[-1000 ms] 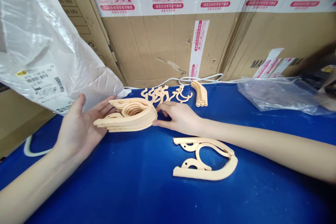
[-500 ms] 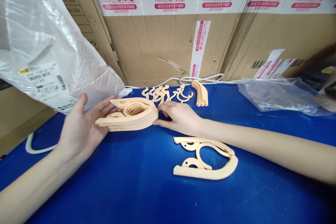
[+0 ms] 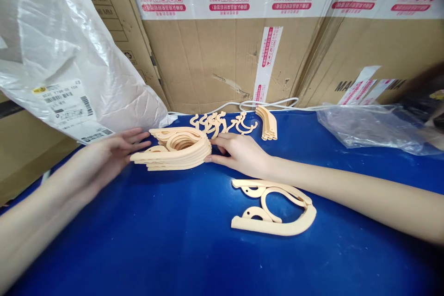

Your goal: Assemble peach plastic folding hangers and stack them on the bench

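A stack of cream plastic folding hangers (image 3: 180,159) lies on the blue table surface, its curved end to the right. My right hand (image 3: 239,153) grips that curved end between thumb and bent fingers. At the stack's left end is my left hand (image 3: 118,148), open, its fingers stretched out against or just beside the hanger tips; exact contact is unclear. One single folded hanger (image 3: 277,227) rests flat in front of my right forearm. Behind the right hand lie several loose cream hooks (image 3: 211,122), partly hidden by it. To their right sits a small bundle of curved cream pieces (image 3: 267,123).
A large white plastic parcel bag (image 3: 79,69) with a label leans at the left. Big cardboard boxes (image 3: 215,51) line the back. A white cable (image 3: 294,106) runs along the table's rear edge. Crumpled clear plastic (image 3: 364,127) lies at the right.
My left hand has turned, its thumb no longer raised, with fingers still at the stack's left end. My right hand stays at the curved end. The view has shifted slightly.
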